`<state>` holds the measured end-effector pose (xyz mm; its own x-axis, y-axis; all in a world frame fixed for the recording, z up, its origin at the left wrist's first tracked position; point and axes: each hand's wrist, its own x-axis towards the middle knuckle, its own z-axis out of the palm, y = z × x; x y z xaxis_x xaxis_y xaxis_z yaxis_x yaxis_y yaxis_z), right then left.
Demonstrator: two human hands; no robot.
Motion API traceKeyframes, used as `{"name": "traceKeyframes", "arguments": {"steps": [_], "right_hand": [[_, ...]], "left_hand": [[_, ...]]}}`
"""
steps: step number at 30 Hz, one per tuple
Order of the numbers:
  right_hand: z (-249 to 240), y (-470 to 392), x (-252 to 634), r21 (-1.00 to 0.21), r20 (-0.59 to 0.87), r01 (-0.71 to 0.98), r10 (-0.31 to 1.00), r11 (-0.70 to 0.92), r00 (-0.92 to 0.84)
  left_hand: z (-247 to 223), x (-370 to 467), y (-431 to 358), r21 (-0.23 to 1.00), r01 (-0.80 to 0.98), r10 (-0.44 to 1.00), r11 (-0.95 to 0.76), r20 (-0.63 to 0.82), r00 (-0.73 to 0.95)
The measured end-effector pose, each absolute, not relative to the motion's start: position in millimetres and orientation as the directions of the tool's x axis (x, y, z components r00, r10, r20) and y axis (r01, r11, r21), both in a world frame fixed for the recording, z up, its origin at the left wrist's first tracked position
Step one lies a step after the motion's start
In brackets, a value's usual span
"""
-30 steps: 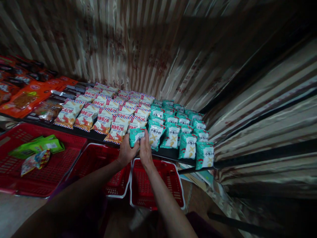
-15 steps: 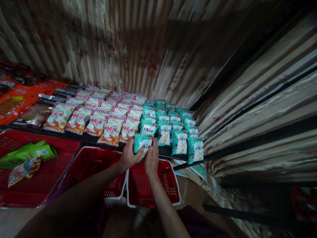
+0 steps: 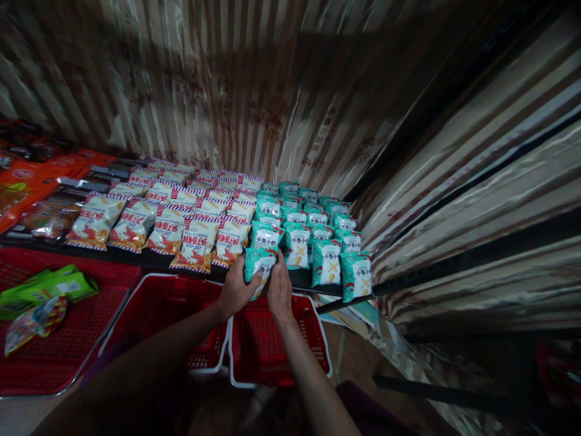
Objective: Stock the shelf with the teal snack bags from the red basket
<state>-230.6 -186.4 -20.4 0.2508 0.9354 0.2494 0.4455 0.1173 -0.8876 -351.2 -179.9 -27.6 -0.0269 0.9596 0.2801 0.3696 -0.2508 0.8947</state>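
A teal-and-white snack bag (image 3: pixel 260 261) stands upright at the shelf's front edge, between my two hands. My left hand (image 3: pixel 238 287) grips its left side, with the thumb across the lower front. Along the bag's right edge, my right hand (image 3: pixel 280 283) presses with its fingers together and pointing up; a narrow gap shows between palm and bag lower down. Matching teal bags (image 3: pixel 297 247) stand in rows behind and to the right. White-and-red snack bags (image 3: pixel 196 242) fill rows to the left on the same black shelf (image 3: pixel 149 260).
Below the shelf are a red basket (image 3: pixel 329 354) under my hands, another red basket (image 3: pixel 181 277) beside it, and a larger one (image 3: pixel 104 321) at left holding green packets (image 3: pixel 59 284). Orange packets (image 3: pixel 27 188) lie far left. Striped plastic sheeting (image 3: pixel 227 91) hangs behind and right.
The view has shifted slightly, so the shelf's left part and baskets sit lower and further left. My right hand has eased slightly away from the bag's lower right side.
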Motion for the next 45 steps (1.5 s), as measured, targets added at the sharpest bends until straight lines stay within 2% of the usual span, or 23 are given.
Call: {"name": "traceKeyframes", "arguments": {"steps": [7, 15, 24, 28, 39, 45], "right_hand": [[-6, -167, -226, -0.891, 0.258, 0.429, 0.942, 0.146, 0.216], [-11, -159, -231, -0.881, 0.29, 0.435, 0.939, 0.186, 0.186], [-16, -191, -214, -0.815, 0.423, 0.544, 0.846, 0.198, 0.326], [-24, -200, -193, -0.831, 0.399, 0.535, 0.83, 0.149, 0.388], [-30, -198, -162, -0.878, 0.286, 0.473, 0.879, 0.081, 0.381], [-40, -196, -154, -0.886, 0.258, 0.461, 0.887, 0.059, 0.382]], "left_hand": [[-29, -351, -180, 0.896, 0.371, 0.964, -0.245, 0.266, -0.004], [-26, -348, -180, 0.896, 0.371, 0.962, -0.245, 0.273, -0.024], [-22, -340, -189, 0.82, 0.412, 0.902, -0.398, 0.432, 0.011], [-23, -323, -194, 0.84, 0.391, 0.92, -0.377, 0.388, 0.054], [-16, -281, -184, 0.937, 0.226, 0.962, -0.265, 0.24, 0.133], [-25, -275, -184, 0.943, 0.224, 0.962, -0.247, 0.21, 0.177]]}}
